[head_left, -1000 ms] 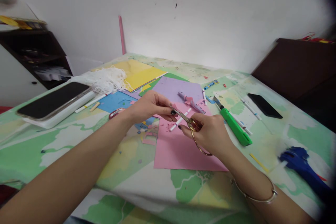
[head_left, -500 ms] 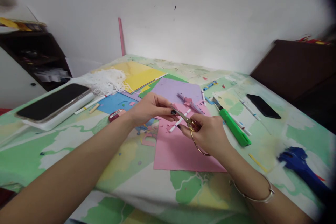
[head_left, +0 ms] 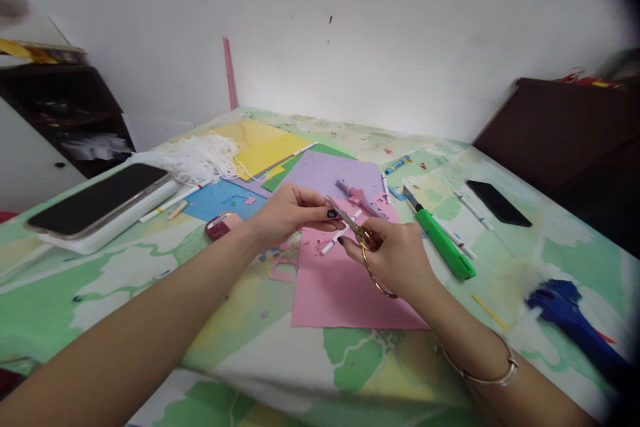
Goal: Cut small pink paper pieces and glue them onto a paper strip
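My right hand point(head_left: 395, 257) grips gold-handled scissors point(head_left: 361, 239), blades pointing up and left over a pink paper sheet point(head_left: 345, 290). My left hand point(head_left: 293, 210) pinches its fingertips together right at the blade tips; whatever small piece it holds is too small to make out. Pink scraps point(head_left: 283, 270) lie on the table under my left wrist. A white marker point(head_left: 343, 233) lies on the pink sheet just beneath the scissors.
A green utility knife point(head_left: 443, 243) and white pens point(head_left: 473, 210) lie right of my hands. Purple point(head_left: 330, 170), yellow point(head_left: 260, 140) and blue point(head_left: 217, 197) sheets lie behind. A phone on a white box point(head_left: 97, 203) sits left, a black phone point(head_left: 497, 203) right, a blue tool point(head_left: 575, 320) near the right edge.
Both hands stay almost in the same pose, scissors still at my left fingertips. The view has shifted slightly, so everything sits a little lower and to the left.
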`<state>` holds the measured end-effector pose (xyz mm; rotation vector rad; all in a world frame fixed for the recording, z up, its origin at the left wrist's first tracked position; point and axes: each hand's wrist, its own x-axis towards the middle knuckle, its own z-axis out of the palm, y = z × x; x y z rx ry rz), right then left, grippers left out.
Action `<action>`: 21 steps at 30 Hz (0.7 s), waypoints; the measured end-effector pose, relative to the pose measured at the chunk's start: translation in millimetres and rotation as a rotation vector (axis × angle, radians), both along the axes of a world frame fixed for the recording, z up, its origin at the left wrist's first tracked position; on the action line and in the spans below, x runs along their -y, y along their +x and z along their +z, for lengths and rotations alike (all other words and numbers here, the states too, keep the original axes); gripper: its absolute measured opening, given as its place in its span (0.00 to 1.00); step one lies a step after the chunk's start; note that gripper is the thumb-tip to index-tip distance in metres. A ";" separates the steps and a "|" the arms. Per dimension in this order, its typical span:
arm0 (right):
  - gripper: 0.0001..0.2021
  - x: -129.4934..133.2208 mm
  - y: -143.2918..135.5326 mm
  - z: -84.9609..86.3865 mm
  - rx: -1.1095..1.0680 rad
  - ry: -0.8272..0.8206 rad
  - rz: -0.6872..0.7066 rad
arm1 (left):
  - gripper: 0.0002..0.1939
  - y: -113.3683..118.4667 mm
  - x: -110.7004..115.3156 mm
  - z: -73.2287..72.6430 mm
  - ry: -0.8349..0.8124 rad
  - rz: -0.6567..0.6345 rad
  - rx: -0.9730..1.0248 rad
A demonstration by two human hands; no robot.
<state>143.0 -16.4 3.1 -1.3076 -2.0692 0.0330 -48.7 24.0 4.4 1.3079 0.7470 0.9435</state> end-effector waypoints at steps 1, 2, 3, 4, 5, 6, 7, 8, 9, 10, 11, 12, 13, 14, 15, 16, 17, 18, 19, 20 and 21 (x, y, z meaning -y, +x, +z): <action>0.15 -0.2 0.1 -0.4 -0.005 0.002 -0.002 | 0.08 0.4 -0.1 -0.9 -0.001 0.003 0.015; 0.15 -0.4 0.2 -0.7 -0.009 0.003 -0.005 | 0.08 0.7 -0.1 -1.6 -0.005 0.003 0.030; 0.15 -0.6 0.3 -1.0 -0.013 0.001 -0.007 | 0.08 1.1 0.0 -2.1 -0.011 0.001 0.045; 0.15 -0.7 0.3 -1.2 -0.016 -0.002 -0.010 | 0.08 1.5 0.2 -2.4 -0.017 -0.001 0.060; 0.15 -0.8 0.3 -1.3 -0.020 -0.007 -0.015 | 0.08 1.9 0.5 -2.6 -0.023 -0.003 0.073; 0.16 -0.9 0.3 -1.4 -0.024 -0.008 -0.020 | 0.07 2.3 1.0 -2.6 -0.028 -0.003 0.083; 0.16 -0.8 0.2 -1.4 -0.026 -0.008 -0.023 | 0.07 2.8 1.4 -2.6 -0.031 -0.002 0.090; 0.16 -0.8 0.0 -1.3 -0.028 -0.005 -0.025 | 0.07 3.3 1.9 -2.5 -0.034 0.001 0.097; 0.16 -0.8 -0.2 -1.3 -0.029 0.000 -0.026 | 0.06 3.8 2.4 -2.4 -0.035 0.005 0.103; 0.16 -0.8 -0.4 -1.2 -0.030 0.007 -0.025 | 0.07 4.2 2.8 -2.2 -0.038 0.007 0.107; 0.16 -0.8 -0.6 -1.1 -0.030 0.011 -0.024 | 0.07 4.7 3.3 -2.0 -0.040 0.008 0.108; 0.16 -0.7 -0.8 -1.0 -0.031 0.016 -0.024 | 0.07 5.1 3.7 -1.8 -0.042 0.011 0.109; 0.17 -0.8 -1.0 -0.9 -0.030 0.020 -0.026 | 0.07 5.5 4.1 -1.6 -0.045 0.014 0.110; 0.17 -0.8 -1.1 -0.8 -0.030 0.025 -0.028 | 0.07 5.9 4.4 -1.4 -0.047 0.016 0.109; 0.17 -0.8 -1.1 -0.8 -0.029 0.029 -0.029 | 0.07 6.2 4.8 -1.2 -0.051 0.018 0.109; 0.17 -0.8 -1.1 -0.9 -0.027 0.032 -0.031 | 0.07 6.5 5.0 -1.0 -0.055 0.022 0.111; 0.17 -0.8 -1.0 -1.0 -0.024 0.033 -0.030 | 0.07 6.8 5.2 -1.0 -0.058 0.025 0.114; 0.17 -0.8 -0.8 -1.2 -0.021 0.033 -0.031 | 0.06 7.0 5.3 -1.0 -0.060 0.028 0.119; 0.17 -0.8 -0.6 -1.5 -0.019 0.030 -0.032 | 0.06 7.1 5.3 -1.1 -0.062 0.027 0.124; 0.17 -0.8 -0.5 -1.8 -0.017 0.026 -0.034 | 0.06 7.3 5.3 -1.3 -0.064 0.026 0.131; 0.17 -0.7 -0.4 -2.1 -0.017 0.022 -0.037 | 0.06 7.3 5.2 -1.5 -0.067 0.025 0.138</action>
